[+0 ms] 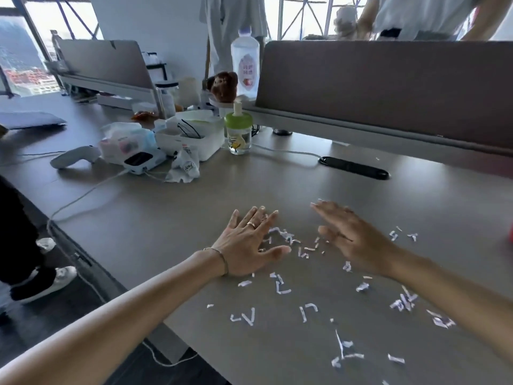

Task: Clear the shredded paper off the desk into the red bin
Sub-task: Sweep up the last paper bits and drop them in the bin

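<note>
grey desk (pixel 194 207) under my view, shredded paper (pixel 280 287) scattered across it, some between my hands. left hand (pixel 247 245) flat, fingers spread, holding nothing; right hand (pixel 352 240) open on edge, also bare.

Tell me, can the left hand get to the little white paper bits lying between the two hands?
Probably yes. The left hand lies flat and open on the grey-brown desk, fingers right at the small white shredded paper strips. Nothing stands between them; the right hand is on the far side of them.
</note>
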`<act>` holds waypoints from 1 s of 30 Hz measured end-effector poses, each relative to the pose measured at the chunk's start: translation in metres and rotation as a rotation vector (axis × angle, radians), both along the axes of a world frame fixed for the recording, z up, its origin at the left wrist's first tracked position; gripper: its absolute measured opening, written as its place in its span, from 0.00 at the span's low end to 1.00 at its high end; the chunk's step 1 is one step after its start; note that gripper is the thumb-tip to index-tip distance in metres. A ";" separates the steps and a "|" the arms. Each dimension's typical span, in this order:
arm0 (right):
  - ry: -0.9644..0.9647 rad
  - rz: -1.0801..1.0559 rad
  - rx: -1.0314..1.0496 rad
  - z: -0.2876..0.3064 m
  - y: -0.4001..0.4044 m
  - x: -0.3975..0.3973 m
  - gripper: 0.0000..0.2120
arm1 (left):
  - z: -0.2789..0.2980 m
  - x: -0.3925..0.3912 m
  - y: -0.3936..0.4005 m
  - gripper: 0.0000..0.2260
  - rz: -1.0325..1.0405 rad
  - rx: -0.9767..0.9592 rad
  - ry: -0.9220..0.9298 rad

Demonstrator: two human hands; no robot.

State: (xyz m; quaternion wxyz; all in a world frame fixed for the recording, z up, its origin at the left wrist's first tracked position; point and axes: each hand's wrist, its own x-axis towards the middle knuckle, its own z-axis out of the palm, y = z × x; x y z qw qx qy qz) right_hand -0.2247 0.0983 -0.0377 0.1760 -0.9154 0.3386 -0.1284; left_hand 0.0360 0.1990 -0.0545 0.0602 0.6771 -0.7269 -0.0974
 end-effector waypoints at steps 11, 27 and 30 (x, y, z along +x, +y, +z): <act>0.020 -0.348 0.004 -0.001 0.030 -0.137 0.34 | -0.003 -0.112 -0.052 0.42 -0.195 -0.012 0.022; 0.236 -0.522 0.059 -0.017 0.082 -0.192 0.41 | 0.011 -0.196 -0.076 0.34 -0.636 0.021 0.207; 0.252 -0.479 0.020 -0.018 0.074 -0.172 0.46 | 0.013 -0.179 -0.053 0.31 -0.623 -0.004 0.344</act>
